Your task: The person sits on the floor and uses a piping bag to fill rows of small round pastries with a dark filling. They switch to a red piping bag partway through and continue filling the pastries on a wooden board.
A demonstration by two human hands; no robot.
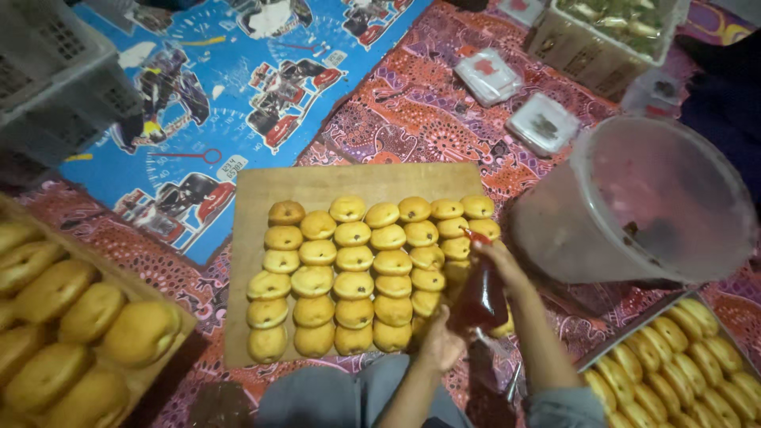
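Head view: right hand [498,265] and left hand [438,342] both closed around a dark red piping bag [480,297], nozzle tipped toward the buns [357,273]. Buns: round, golden, dark-dotted tops, in rows on a brown board [317,184] just left of the hands. Beyond the right hand: translucent bucket [642,206]. Underneath: patterned red cloth [412,111].

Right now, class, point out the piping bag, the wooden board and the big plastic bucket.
piping bag [480,297]: head view, on its dark red filled body.
wooden board [317,182]: head view, on the bare top strip above the buns.
plastic bucket [555,230]: head view, on its side wall.
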